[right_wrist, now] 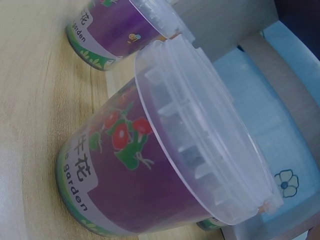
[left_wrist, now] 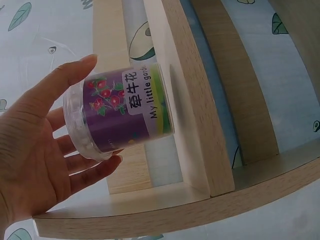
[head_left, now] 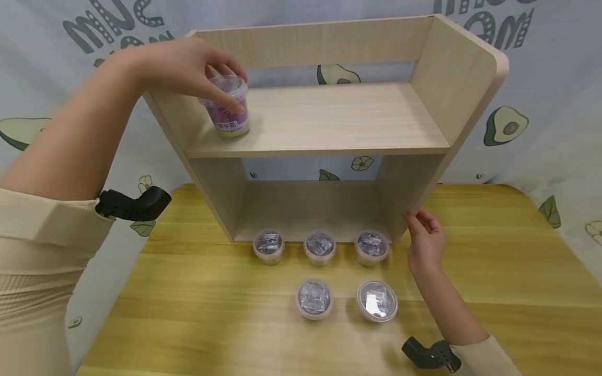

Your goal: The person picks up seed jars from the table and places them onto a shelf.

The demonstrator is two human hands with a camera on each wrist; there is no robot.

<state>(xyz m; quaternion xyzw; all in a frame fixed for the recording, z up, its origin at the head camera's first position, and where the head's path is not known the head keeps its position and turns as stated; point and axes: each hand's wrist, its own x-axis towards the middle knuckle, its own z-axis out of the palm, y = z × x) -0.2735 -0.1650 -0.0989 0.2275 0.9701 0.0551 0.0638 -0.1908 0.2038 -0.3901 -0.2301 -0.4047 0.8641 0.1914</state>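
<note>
My left hand [head_left: 188, 68] holds a clear-lidded plastic cup [head_left: 230, 121] with a purple label, thumb on one side and fingers on the other. The cup is at the left end of the upper board of a pale wooden shelf [head_left: 324, 117]. In the left wrist view, red flowers and "My little garden" show on its label, and its base is at or very near the board. Low on the shelf's right side panel, my right hand [head_left: 427, 245] grips the front edge between thumb and fingers. The right wrist view does not show this hand.
Several similar lidded cups stand upright on the wooden table [head_left: 197, 313]: a row of three, including a cup [head_left: 320, 247], along the shelf's lower front edge, and two nearer, including another cup [head_left: 378, 301]. A patterned cloth [head_left: 555, 151] hangs behind.
</note>
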